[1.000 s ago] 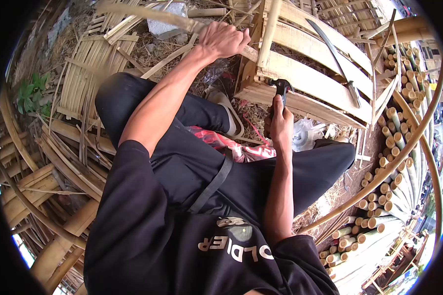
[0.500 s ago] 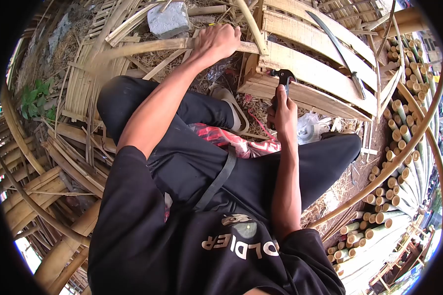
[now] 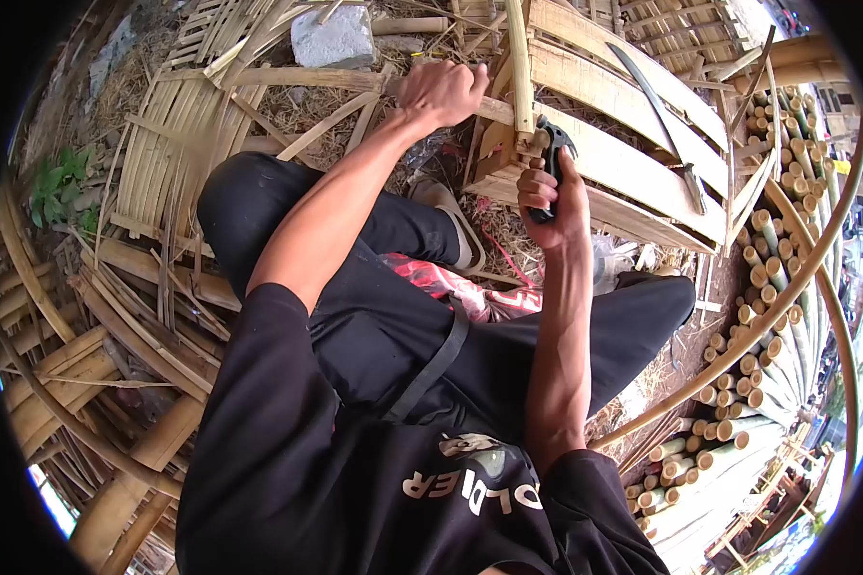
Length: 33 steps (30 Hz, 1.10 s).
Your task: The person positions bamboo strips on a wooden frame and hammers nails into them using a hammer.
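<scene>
My left hand [image 3: 438,94] is closed round a long bamboo strip [image 3: 307,79], which runs from the upper left to the corner of a wooden slatted crate [image 3: 604,134]. In my right hand [image 3: 558,196] is a black-handled hammer [image 3: 552,158], its head up beside that corner. An upright bamboo piece [image 3: 521,72] meets the same corner, just left of the hammer head. On top of the crate's slats rests a curved blade with a handle [image 3: 654,110].
A grey stone block [image 3: 333,36] lies beyond the strip. Woven bamboo slats [image 3: 168,153] and loose strips cover the left side. At the right are stacked bamboo poles [image 3: 738,393] and a long curved pole [image 3: 729,359]. A plastic bag [image 3: 612,264] lies under the crate.
My right hand has raised and turned the hammer, bringing it closer to the crate's corner. My left hand keeps hold of the bamboo strip, whose far end has swung upward.
</scene>
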Each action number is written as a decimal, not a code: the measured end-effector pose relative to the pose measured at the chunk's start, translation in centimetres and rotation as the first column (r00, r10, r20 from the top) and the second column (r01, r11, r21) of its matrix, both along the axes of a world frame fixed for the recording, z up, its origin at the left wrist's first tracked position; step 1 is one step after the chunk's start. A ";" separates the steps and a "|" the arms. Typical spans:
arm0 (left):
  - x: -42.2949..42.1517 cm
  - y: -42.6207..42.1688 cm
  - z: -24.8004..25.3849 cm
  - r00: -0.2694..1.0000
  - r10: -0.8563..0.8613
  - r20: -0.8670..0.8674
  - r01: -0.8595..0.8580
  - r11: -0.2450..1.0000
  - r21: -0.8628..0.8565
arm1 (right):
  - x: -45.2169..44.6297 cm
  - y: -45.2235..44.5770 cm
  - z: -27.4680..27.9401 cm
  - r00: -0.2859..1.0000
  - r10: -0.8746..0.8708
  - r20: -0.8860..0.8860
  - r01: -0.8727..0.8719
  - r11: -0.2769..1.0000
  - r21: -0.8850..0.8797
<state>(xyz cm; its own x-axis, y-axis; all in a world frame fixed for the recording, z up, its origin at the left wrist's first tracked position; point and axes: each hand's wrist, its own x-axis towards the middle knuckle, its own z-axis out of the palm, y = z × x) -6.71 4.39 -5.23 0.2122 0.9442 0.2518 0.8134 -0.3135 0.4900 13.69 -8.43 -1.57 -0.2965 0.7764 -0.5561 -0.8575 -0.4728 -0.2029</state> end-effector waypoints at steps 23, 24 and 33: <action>-5.0 5.4 13.0 0.693 0.330 0.641 -0.428 0.904 -0.003 | -0.6 -0.9 4.2 0.990 -0.088 -0.109 0.098 0.991 0.092; -4.5 3.6 12.6 0.688 0.323 0.650 -0.418 0.908 -0.008 | -1.2 -0.6 4.2 0.988 -0.149 0.039 0.144 0.983 0.112; -6.6 1.4 14.0 0.923 0.053 0.382 -0.112 0.985 0.134 | 3.4 -4.4 5.0 0.860 -0.091 0.502 0.009 0.986 0.165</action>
